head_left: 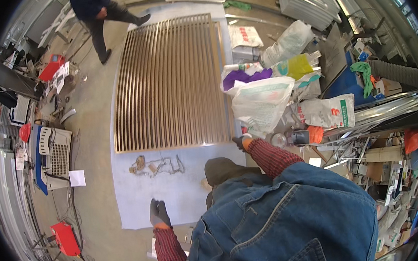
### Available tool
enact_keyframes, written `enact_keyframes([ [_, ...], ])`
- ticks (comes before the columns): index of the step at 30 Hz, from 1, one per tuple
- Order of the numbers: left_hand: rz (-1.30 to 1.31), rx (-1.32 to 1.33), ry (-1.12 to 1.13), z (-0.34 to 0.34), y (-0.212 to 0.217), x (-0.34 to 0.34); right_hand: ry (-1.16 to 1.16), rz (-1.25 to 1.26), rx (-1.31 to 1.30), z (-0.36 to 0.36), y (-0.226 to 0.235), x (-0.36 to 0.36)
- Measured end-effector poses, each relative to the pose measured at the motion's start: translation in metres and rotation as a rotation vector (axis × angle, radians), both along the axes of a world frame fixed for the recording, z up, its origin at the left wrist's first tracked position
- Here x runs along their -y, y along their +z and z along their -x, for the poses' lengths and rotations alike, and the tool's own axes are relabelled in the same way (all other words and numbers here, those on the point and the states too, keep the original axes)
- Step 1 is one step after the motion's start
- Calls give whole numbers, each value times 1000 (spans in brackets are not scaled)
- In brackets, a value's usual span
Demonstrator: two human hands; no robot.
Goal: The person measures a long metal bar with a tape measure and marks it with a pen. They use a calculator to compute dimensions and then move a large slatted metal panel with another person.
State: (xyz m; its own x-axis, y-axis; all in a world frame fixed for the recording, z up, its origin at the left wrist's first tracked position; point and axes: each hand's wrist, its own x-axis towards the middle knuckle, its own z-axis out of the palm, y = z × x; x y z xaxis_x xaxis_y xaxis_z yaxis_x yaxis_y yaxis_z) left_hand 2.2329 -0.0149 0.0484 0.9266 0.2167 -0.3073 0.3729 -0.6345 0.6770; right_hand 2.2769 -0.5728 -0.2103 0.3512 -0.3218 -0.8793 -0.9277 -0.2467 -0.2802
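Grille (169,84) of brown slats lies flat on a pale sheet (140,197), its near edge just beyond the right hand (243,141). This hand, in an orange-grey glove, reaches toward the grille corner, beside white sacks (261,103); if its fingers grasp something I cannot tell. Left hand (159,213), gloved grey, hangs over the sheet's near edge, fingers loosely spread, holding nothing. Bare sheet with a small wire tangle (157,165) lies ahead of these fingers.

bronze slatted grille (169,84), pale blue sheet (140,197), red welder (65,238)
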Motion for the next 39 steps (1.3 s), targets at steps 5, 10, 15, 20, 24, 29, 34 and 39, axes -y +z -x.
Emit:
enact_keyframes([
  [5, 46, -156, -26, -41, -33, -14, -386, -602, 19, -101, 27, -90],
  [10, -37, -314, -94, -50, -101, -53, -587, -677, 130, -181, 42, -177],
  [15, 60, -391, -322, -76, -133, -128, -748, -762, 63, -236, 14, -241],
  [20, -118, -262, -453, -124, -132, -167, -1051, -822, 73, -256, -39, -285],
  [24, -270, -431, -228, -156, -128, -193, -1312, -776, 93, -257, -78, -318],
  [29, -312, -425, -227, -227, -166, -230, -1285, -559, 69, -262, -126, -365],
  [34, 314, -576, 176, -308, -232, -254, -1559, -582, 49, -266, -237, -418],
  [39, 291, -571, 300, -331, -228, -266, -1627, -551, 74, -270, -315, -460],
])
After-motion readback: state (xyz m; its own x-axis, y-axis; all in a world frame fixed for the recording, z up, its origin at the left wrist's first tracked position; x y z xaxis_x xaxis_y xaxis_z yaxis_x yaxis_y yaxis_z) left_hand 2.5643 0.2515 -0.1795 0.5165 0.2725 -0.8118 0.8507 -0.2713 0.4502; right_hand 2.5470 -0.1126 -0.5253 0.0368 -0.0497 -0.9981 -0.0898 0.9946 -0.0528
